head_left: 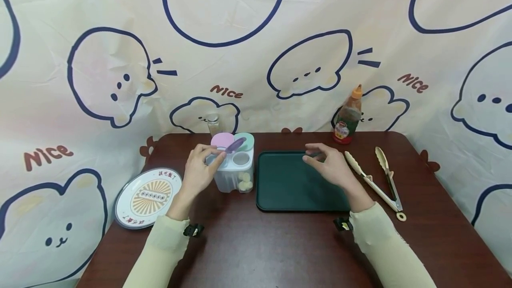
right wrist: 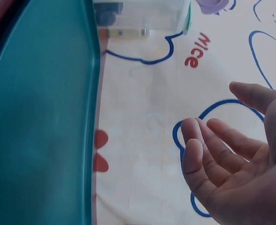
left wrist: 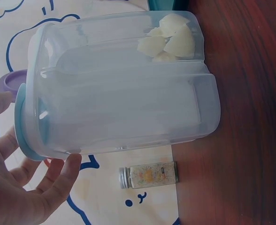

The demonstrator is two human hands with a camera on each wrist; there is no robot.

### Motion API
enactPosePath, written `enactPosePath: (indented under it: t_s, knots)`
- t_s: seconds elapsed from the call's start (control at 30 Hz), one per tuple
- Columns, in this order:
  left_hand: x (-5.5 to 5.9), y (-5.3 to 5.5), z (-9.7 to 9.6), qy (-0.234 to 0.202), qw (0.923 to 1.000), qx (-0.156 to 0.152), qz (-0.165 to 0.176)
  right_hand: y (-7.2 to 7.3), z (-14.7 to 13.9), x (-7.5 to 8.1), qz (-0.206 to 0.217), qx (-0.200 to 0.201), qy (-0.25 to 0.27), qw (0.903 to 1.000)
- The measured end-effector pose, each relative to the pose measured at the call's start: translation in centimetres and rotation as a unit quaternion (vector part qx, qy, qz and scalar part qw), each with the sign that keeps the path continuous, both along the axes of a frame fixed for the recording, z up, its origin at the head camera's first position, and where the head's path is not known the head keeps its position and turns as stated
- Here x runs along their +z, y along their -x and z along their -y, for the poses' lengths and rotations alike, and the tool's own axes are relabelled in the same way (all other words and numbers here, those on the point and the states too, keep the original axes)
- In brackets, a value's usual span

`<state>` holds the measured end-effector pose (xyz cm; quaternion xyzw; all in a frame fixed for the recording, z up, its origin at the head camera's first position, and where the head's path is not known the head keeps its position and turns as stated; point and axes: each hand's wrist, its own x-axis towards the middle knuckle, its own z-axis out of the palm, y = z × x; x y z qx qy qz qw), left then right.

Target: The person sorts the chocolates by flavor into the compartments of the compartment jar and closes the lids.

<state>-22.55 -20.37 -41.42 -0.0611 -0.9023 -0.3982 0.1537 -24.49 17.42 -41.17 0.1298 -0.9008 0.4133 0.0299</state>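
Observation:
A clear seasoning box with several round lids stands left of the tray. My left hand is over its front left, with thumb and fingertips at the raised edge of a tilted purple lid. In the left wrist view, the other fingers curve beside the light blue lid and the box wall. Pale chunks lie in one compartment, whose round opening is uncovered. My right hand hovers over the dark green tray, holding nothing, fingers loosely bent.
A patterned plate lies at the left. Behind the box stands a small spice jar. A sauce bottle is at the back right. Tongs lie spread beside the tray. A printed cloth hangs behind the table.

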Motion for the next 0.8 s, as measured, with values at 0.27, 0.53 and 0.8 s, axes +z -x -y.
enactPosePath:
  t_s: [0.27,0.53,0.8]
  knots:
    - [-0.1,0.0,0.0,-0.001,1.0,-0.001,-0.002,0.2,2.1,0.4,-0.008,0.022,0.004,0.9997]
    - [-0.2,0.1,0.0,0.002,1.0,0.002,-0.007,0.6,4.2,1.1,-0.014,0.051,0.029,0.9982]
    - [-0.2,0.2,-0.1,-0.001,0.9999,0.004,-0.015,1.0,6.0,0.9,-0.01,0.082,0.063,0.9946]
